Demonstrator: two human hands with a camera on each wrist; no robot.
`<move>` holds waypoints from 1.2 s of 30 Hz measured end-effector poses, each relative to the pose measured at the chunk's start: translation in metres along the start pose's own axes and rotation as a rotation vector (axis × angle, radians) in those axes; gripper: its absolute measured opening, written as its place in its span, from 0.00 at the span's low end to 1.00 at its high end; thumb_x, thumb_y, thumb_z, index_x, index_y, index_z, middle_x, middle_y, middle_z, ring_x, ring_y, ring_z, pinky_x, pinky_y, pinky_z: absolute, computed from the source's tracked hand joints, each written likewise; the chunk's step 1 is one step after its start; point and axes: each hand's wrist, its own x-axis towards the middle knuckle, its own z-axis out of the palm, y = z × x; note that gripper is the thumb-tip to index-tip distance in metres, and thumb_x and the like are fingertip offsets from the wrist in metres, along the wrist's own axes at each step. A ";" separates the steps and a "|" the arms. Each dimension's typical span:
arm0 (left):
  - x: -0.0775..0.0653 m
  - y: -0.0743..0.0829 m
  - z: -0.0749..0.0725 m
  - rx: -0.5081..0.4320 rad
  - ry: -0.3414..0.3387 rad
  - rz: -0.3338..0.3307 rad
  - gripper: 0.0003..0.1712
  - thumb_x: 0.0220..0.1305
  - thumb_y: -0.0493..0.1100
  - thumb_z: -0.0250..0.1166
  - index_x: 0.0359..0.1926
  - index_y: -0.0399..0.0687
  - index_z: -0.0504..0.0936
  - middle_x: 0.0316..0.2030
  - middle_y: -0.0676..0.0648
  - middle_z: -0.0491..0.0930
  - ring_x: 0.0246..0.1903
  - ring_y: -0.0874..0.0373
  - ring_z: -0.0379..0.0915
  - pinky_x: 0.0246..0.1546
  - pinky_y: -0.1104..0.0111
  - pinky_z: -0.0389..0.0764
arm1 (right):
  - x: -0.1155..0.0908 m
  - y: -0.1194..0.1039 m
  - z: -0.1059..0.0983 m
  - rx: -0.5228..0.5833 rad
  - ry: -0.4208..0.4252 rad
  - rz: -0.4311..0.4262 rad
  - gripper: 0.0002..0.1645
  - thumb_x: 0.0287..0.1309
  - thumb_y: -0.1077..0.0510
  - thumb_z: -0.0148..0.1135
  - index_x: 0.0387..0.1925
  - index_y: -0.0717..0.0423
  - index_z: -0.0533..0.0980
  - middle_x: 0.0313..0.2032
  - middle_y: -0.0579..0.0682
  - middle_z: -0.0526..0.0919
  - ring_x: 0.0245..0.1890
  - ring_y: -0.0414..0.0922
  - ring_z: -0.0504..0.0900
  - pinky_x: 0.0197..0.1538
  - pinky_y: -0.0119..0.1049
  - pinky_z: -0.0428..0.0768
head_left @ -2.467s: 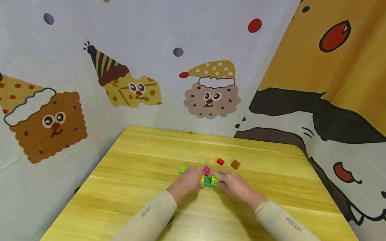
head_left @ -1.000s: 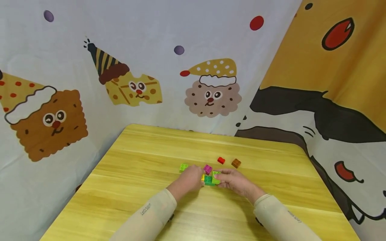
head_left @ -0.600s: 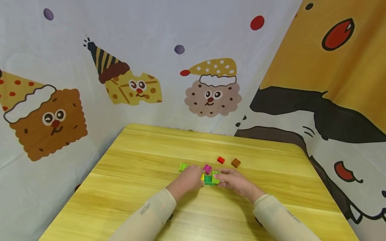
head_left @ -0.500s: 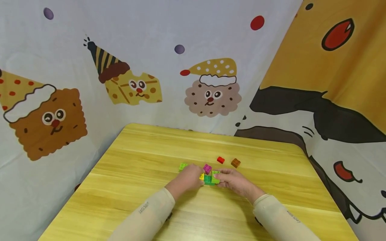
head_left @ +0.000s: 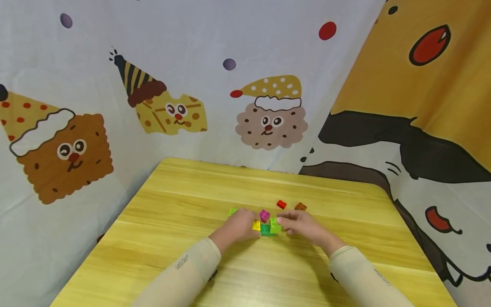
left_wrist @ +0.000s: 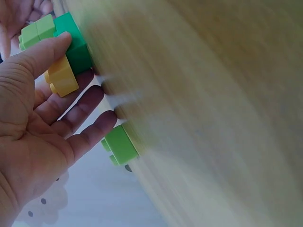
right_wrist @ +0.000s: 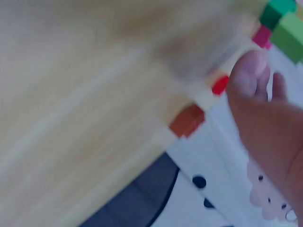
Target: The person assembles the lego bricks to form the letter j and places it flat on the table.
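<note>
My left hand (head_left: 238,224) holds a small toy-brick assembly, its thumb against a dark green brick (left_wrist: 75,43) and its fingers behind. On that green brick sit a yellow brick (left_wrist: 63,77) at the left end and a lime brick (head_left: 274,225) at the right end. My right hand (head_left: 304,224) is just right of the lime brick, fingers loosely extended and apart from it in the right wrist view. Directly behind the assembly lies a magenta brick (head_left: 264,215). A loose lime brick (left_wrist: 121,144) is by my left hand's outer fingers, partly hidden in the head view.
Farther back on the wooden table (head_left: 184,187) lie a small red brick (head_left: 281,204) and a brown brick (head_left: 301,207), the brown one just behind my right hand. A cartoon-printed cloth (head_left: 215,140) hangs along the table's far edge.
My right hand has let go of the lime brick and drawn slightly to the right. My left hand has shifted a little, showing more of the yellow brick; the assembly stays in place.
</note>
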 end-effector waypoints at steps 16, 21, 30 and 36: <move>0.001 0.003 -0.002 0.033 -0.027 -0.005 0.23 0.60 0.50 0.80 0.55 0.47 0.91 0.52 0.49 0.91 0.46 0.59 0.84 0.52 0.66 0.85 | 0.026 0.023 -0.042 -0.690 0.369 0.005 0.41 0.73 0.47 0.68 0.73 0.70 0.68 0.67 0.71 0.79 0.65 0.67 0.80 0.66 0.64 0.80; 0.002 0.002 -0.002 0.021 -0.033 -0.015 0.23 0.61 0.50 0.79 0.55 0.47 0.91 0.50 0.50 0.92 0.41 0.62 0.80 0.47 0.69 0.84 | 0.036 0.025 -0.031 -0.807 0.382 0.013 0.37 0.72 0.49 0.68 0.71 0.69 0.71 0.62 0.69 0.83 0.62 0.66 0.83 0.63 0.64 0.81; 0.002 0.002 -0.003 0.039 -0.029 -0.007 0.23 0.60 0.49 0.79 0.55 0.48 0.91 0.52 0.50 0.91 0.45 0.60 0.83 0.52 0.66 0.85 | 0.033 0.019 -0.016 -0.837 0.384 -0.007 0.31 0.70 0.51 0.71 0.64 0.66 0.76 0.53 0.64 0.87 0.51 0.58 0.87 0.56 0.58 0.86; 0.002 0.003 -0.002 0.046 -0.042 -0.016 0.25 0.61 0.50 0.79 0.57 0.48 0.90 0.54 0.49 0.91 0.47 0.59 0.83 0.53 0.66 0.85 | 0.028 0.014 -0.017 -0.719 0.334 -0.066 0.28 0.71 0.52 0.71 0.64 0.65 0.78 0.52 0.60 0.88 0.49 0.54 0.86 0.57 0.56 0.85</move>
